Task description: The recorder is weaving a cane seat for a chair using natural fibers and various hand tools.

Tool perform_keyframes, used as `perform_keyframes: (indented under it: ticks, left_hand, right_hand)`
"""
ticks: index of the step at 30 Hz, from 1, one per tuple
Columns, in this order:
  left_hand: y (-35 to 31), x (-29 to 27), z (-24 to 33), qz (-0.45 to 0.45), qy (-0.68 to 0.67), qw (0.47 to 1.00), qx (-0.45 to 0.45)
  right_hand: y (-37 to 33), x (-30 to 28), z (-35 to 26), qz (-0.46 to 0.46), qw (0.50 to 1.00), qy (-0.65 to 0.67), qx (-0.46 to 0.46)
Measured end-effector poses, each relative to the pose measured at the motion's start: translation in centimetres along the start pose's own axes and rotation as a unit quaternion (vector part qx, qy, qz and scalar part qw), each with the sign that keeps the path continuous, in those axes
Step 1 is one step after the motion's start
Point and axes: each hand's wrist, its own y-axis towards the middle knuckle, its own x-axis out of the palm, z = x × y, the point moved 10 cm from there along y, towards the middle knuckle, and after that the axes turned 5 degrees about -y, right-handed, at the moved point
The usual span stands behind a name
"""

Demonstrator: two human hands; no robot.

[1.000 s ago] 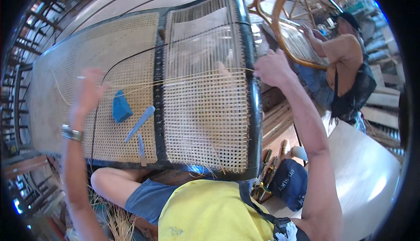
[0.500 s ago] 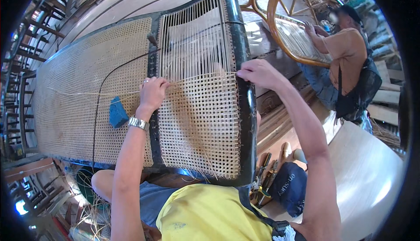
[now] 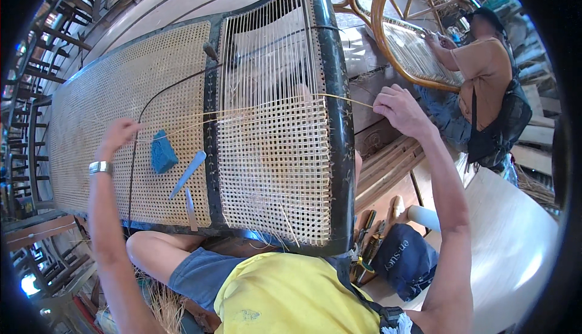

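Observation:
Over the finished woven cane panel (image 3: 109,91), my left hand (image 3: 120,139) is pinched at a thin cane strand, a little blurred. The strand (image 3: 348,100) crosses the smaller cane panel (image 3: 276,170) and passes over the dark frame's right rail (image 3: 339,152). Beyond that rail, my right hand (image 3: 400,111) grips the strand between thumb and fingers. The lower part of the smaller panel is woven in open squares; its upper part has only lengthwise strands (image 3: 267,61). Near my left hand lie a blue sponge-like block (image 3: 163,152) and two flat pale blades (image 3: 188,175).
A dark cord (image 3: 159,96) bends across the panels, near an upright peg (image 3: 210,51). At the right a co-worker (image 3: 485,79) works on a rattan chair frame (image 3: 379,31). Hand tools (image 3: 367,243) and a dark blue cap (image 3: 406,261) lie right of my lap.
My left hand has moved left, away from the smaller panel. My right hand has moved right past the rail, drawing out the strand. The two blades, hidden before by my left forearm, now show.

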Motion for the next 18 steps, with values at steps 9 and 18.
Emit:
perform_keyframes:
  ticks: [9,18]
  left_hand:
    - [-6.2,0.7,16.1,0.228,0.007,0.951,0.21]
    - [-7.2,23.0,40.2,-0.001,-0.292,0.895,0.338]
  right_hand:
    - [3.3,0.2,0.0,0.028,0.866,0.452,0.213]
    - [6.8,-1.7,-2.1,0.143,0.806,0.534,0.211]
